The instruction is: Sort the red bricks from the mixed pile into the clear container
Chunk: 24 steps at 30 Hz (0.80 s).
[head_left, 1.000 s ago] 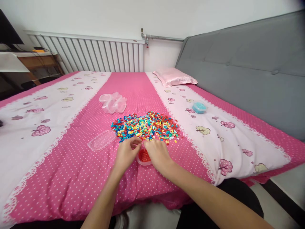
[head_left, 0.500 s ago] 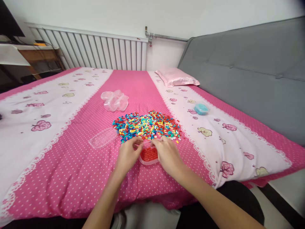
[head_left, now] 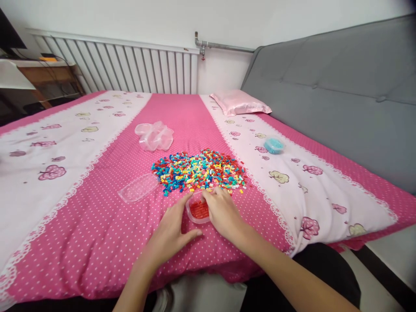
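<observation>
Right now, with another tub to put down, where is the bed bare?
Bare: the dotted sheet left of the left hand, below the clear lid; the white strip between bead pile and blue tub. Crowded: the red tub, flanked by that hand and the right hand, pile behind.

No txt, label, brand or no. legible anywhere. Bedsheet (head_left: pixel 81 225) has only dot & tree print; clear boxes (head_left: pixel 155 136) just behind the bead pile (head_left: pixel 198 171) are unmarked; things on the desk (head_left: pixel 48 76) far left of the pile too small to read
</observation>
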### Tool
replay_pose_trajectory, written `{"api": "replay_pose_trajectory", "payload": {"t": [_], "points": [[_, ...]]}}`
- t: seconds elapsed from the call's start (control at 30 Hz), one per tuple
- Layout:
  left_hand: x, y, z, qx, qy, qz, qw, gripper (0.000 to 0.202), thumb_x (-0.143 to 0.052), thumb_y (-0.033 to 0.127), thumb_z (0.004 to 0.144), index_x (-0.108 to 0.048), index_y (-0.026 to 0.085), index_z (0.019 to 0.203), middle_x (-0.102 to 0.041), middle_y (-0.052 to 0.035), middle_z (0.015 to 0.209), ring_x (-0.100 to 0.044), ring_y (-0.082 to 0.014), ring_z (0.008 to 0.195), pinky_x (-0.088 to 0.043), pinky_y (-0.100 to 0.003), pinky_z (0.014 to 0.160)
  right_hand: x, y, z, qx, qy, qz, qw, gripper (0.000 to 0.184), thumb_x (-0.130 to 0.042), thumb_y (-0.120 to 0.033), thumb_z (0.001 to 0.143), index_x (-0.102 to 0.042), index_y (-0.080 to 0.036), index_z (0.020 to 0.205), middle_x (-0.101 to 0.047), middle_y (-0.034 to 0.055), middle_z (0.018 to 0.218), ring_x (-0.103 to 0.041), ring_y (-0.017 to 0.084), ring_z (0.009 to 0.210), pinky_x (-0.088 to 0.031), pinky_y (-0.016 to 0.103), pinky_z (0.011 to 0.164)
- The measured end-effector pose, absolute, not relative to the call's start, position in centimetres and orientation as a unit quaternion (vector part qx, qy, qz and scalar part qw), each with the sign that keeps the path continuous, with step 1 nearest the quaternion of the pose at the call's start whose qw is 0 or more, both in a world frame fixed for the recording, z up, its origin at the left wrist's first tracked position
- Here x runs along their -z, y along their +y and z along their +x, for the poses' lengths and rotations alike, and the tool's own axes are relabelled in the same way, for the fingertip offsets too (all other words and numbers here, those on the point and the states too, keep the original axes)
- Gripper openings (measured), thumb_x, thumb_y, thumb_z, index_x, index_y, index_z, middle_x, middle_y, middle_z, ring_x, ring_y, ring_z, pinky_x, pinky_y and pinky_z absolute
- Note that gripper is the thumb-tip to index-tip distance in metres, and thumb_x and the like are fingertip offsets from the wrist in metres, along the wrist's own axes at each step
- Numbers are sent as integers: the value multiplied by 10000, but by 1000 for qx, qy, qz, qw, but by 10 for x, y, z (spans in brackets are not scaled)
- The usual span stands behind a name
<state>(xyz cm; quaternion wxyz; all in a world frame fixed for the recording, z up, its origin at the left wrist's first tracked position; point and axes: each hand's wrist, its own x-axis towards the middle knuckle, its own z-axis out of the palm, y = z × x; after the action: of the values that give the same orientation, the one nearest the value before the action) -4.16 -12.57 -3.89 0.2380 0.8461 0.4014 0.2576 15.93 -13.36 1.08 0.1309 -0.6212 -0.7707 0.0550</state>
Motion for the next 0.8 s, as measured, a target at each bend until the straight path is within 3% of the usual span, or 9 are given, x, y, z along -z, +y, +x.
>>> {"api": "replay_pose_trajectory", "payload": {"t": [0.37,0.53,0.8], "points": [[37,-126,-33,-247,399,858,208,724,-718,425,907,-377,296,1532,-540,-124,1513,-518,-335,1383,-427,-536,1135,-13,-134,163,-75,-766,-624,137,279,-468,-36,944,-673,-188,1057,-675,97,958,-574,246,984,-387,324,860],[27,-125,-25,-198,432,868,143,765,-797,559,795,-533,249,1442,-468,-174,1562,-513,-398,1372,-441,-577,1107,-14,-132,163,-84,-760,-630,134,262,-467,-48,943,-669,-183,1039,-689,98,926,-574,255,974,-382,339,859],[-2,-119,-5,-79,476,871,95,781,-925,507,638,-668,241,1327,-388,-196,1612,-489,-438,1384,-406,-599,1119,-10,-129,163,-91,-764,-624,137,257,-460,-57,944,-662,-191,1030,-719,92,981,-569,264,1021,-367,354,883]]}}
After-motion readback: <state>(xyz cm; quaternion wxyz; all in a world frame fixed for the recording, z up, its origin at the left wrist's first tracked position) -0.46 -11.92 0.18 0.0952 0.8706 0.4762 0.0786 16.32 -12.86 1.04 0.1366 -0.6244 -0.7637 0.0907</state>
